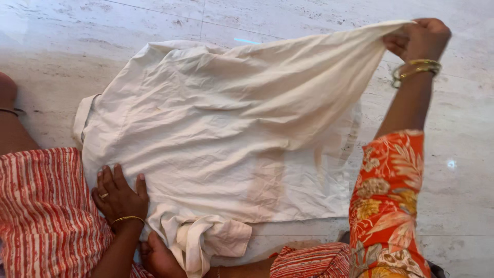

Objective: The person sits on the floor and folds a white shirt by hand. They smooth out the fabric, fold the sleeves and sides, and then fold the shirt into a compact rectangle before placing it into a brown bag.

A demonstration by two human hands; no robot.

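Nearest you, a bunched sleeve of the cream shirt lies crumpled and unfolded by your knee. Your left hand rests flat and unclenched on the shirt's near left edge, pinning it to the marble floor. Farther right, your right hand pinches a lifted corner. Judging by this, folding has barely begun; most of the shirt lies spread and wrinkled.

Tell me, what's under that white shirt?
The shirt lies on a pale stone floor. Left hand presses its edge; right hand lifts one corner. Anything beneath the cloth is covered.
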